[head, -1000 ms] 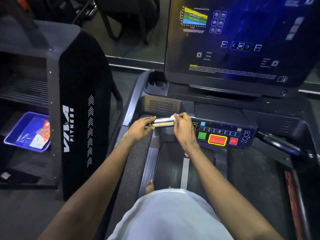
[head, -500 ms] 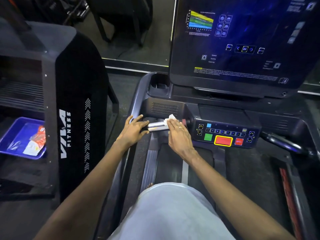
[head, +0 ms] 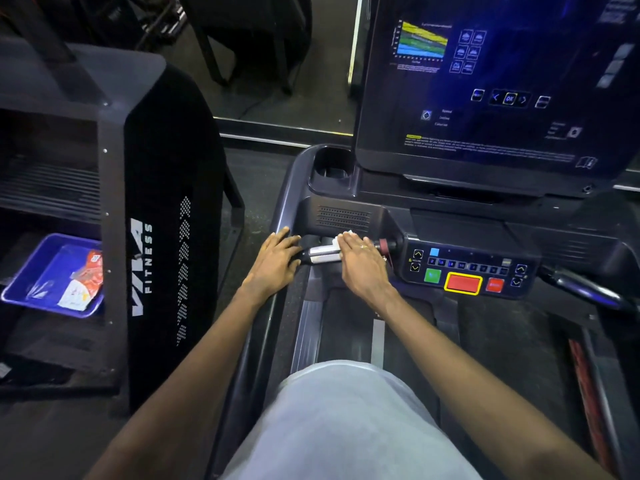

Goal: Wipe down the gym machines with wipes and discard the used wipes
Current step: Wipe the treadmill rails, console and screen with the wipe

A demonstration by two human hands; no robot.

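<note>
I stand on a treadmill, facing its console. A silver handlebar sensor grip (head: 320, 254) runs across below the console's speaker grille. My right hand (head: 362, 259) lies over the bar's right part with a white wipe (head: 343, 236) under its fingers; only the wipe's edges show. My left hand (head: 277, 261) rests on the bar's dark left end, fingers stretched forward. The control panel (head: 467, 271) with green, red and yellow-rimmed buttons sits just right of my right hand.
The large screen (head: 502, 81) rises above the console, with a cup holder (head: 330, 166) at its left. A black Viva Fitness machine (head: 166, 220) stands at the left. A blue tray (head: 41, 271) holding a wipes packet (head: 83, 285) lies beyond it.
My right hand flattened over the wipe and slid along the bar. My left hand loosened from gripping the bar's end to resting on it. The view shifted left.
</note>
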